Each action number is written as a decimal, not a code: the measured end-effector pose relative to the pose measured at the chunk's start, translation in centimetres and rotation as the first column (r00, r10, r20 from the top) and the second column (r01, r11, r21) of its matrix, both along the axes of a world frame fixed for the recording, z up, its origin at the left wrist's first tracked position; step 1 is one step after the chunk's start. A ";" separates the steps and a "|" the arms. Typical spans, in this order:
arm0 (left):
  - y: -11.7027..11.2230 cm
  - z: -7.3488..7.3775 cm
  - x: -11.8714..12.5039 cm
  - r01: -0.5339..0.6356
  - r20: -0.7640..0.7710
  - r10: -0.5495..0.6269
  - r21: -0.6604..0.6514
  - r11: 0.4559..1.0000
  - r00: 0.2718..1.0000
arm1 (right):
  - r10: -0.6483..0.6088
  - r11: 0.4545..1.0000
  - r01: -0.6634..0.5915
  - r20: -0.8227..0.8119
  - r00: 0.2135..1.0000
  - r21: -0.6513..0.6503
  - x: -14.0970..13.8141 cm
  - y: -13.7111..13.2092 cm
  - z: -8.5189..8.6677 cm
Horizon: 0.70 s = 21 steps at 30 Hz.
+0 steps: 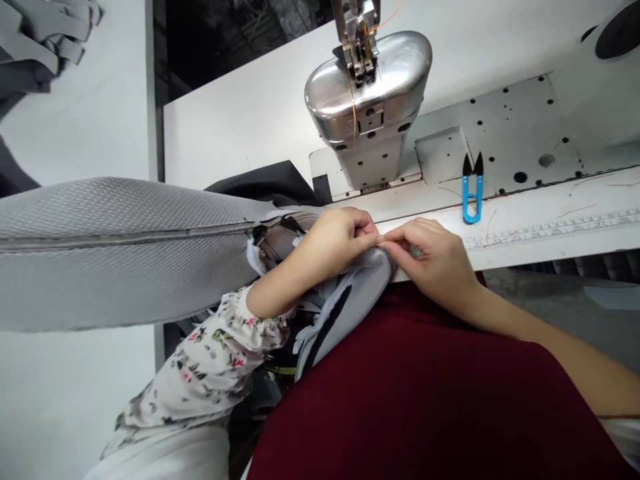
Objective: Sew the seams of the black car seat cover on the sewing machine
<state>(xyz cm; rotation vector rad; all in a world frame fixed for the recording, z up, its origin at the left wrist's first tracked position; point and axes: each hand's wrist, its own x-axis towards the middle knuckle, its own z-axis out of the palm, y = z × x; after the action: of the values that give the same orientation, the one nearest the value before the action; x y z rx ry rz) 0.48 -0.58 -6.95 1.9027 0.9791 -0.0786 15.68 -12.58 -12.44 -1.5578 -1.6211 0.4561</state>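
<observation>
A large grey mesh fabric cover [115,247] with a seam along its length stretches from the left toward the middle. Its narrow end [360,280] curls down over my lap. My left hand [333,243] pinches that end with closed fingers, in a floral sleeve. My right hand [433,257] meets it from the right, fingers pinched on the same fabric edge. Both hands sit at the front edge of the sewing machine table, below the machine's post and needle head [367,93], which carries an orange thread.
Blue thread snips [473,190] lie on the machine bed right of the post. A ruler strip [555,230] runs along the table's front edge. Dark fabric [270,183] lies behind the cover. Grey pieces [40,40] are piled top left. Dark red cloth [425,393] covers my lap.
</observation>
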 end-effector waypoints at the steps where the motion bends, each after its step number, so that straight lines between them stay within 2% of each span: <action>1: 0.0 0.0 0.0 0.005 -0.002 -0.005 0.006 1.000 1.000 | 0.000 0.999 -0.003 -0.067 0.998 -0.037 0.3 -0.1 0.0; 3: 0.0 0.0 0.0 0.016 -0.004 -0.016 0.024 1.000 1.000 | -0.005 0.995 -0.009 -0.141 0.990 -0.094 0.8 -0.3 0.0; 6: -0.1 0.0 0.1 0.043 -0.010 -0.043 0.063 0.997 0.999 | 0.023 0.993 -0.039 -0.145 0.989 -0.114 1.2 -0.6 -0.1; 14: -0.7 -0.2 0.6 0.119 -0.079 -0.106 0.191 0.974 0.991 | 0.114 0.993 -0.114 -0.014 0.993 -0.030 1.7 -1.0 -0.9; 21: -1.0 -0.9 0.8 0.172 -0.088 -0.153 0.296 0.940 0.984 | 0.147 0.989 -0.147 0.026 0.989 0.008 1.9 -1.3 -0.7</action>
<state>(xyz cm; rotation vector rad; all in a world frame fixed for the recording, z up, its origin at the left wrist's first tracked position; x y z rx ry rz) 1.24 -1.53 -7.81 2.2752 0.9142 -0.0910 17.55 -13.93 -13.18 -1.4476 -1.7623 0.5082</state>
